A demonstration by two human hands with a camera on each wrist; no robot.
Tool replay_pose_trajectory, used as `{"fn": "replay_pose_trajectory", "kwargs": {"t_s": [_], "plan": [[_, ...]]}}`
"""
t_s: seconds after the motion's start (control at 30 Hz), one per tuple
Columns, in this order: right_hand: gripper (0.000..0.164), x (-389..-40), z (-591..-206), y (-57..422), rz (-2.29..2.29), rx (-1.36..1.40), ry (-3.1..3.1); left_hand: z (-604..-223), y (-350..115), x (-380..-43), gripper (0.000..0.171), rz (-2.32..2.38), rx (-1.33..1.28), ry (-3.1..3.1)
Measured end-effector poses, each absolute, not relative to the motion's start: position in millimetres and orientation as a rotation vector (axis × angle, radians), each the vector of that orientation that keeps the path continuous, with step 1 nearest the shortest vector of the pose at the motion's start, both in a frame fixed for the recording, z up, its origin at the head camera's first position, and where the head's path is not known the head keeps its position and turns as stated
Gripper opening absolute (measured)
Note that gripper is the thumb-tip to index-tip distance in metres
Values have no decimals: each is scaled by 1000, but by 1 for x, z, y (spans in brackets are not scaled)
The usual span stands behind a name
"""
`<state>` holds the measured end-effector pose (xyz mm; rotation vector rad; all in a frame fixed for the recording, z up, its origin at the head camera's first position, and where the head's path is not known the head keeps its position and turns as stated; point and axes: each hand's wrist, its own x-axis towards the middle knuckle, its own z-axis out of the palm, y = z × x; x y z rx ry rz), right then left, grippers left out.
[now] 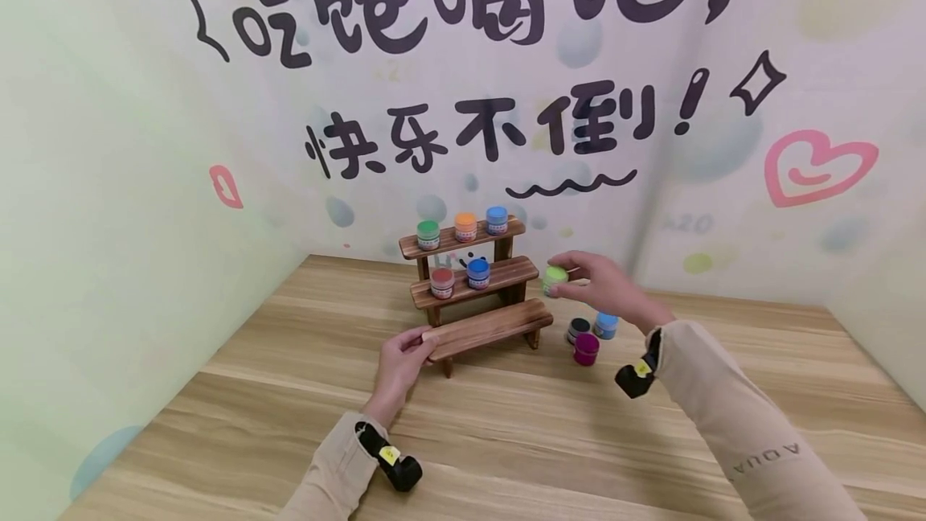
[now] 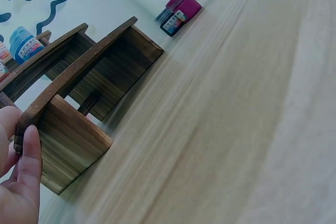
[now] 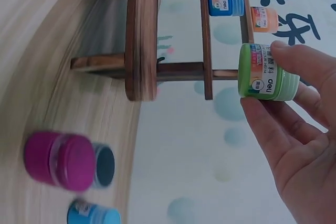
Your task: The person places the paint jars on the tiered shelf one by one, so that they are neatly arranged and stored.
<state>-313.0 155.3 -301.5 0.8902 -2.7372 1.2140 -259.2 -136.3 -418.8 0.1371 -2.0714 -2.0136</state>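
Note:
A light green paint jar (image 3: 262, 72) is pinched between the thumb and fingers of my right hand (image 1: 608, 286), raised just right of the middle step of a wooden three-step rack (image 1: 492, 328). My left hand (image 1: 401, 360) grips the left end of the rack's lowest step, thumb and fingers on either side of the board in the left wrist view. On the top step stand a green jar (image 1: 428, 235), an orange jar (image 1: 466, 227) and a light blue jar (image 1: 497, 220). The middle step carries a red jar (image 1: 442, 283) and a blue jar (image 1: 478, 273).
Right of the rack, a black jar (image 1: 578, 331), a magenta jar (image 1: 587, 350) and a sky-blue jar (image 1: 606, 326) stand close together on the wooden table (image 1: 506, 441). Behind the rack hangs a white printed backdrop (image 1: 289, 207) with large black lettering.

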Motion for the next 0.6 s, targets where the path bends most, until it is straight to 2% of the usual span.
{"fn": "replay_pose_trajectory", "kwargs": {"t_s": [0.6], "plan": [[39, -348, -310, 99, 1333, 799, -2678, -418, -138, -259, 31, -2022, 115, -2063]]}}
